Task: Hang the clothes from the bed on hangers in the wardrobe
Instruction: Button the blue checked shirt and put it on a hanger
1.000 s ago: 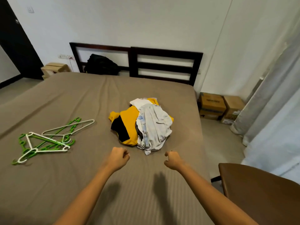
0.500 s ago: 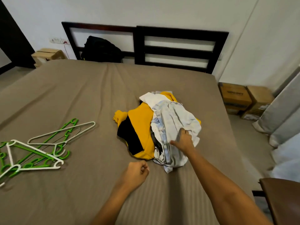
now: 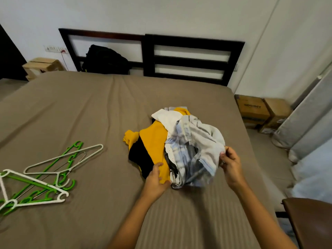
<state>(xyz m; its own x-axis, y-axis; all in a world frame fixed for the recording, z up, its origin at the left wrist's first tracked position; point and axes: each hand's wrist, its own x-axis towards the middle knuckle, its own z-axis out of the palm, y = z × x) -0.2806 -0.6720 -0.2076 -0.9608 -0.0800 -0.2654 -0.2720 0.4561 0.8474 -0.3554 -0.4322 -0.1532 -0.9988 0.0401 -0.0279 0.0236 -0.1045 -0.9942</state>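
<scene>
Brown bed (image 3: pixel 80 114), sheet creased; dark headboard (image 3: pixel 190 40); boxes (image 3: pixel 255 110) rt, prob cardboard.

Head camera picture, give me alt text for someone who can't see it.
Two hands work at a pile of clothes on a brown bed: the right hand pinches a pale denim garment, the left hand holds a yellow top. Green and white hangers lie at the left.
</scene>
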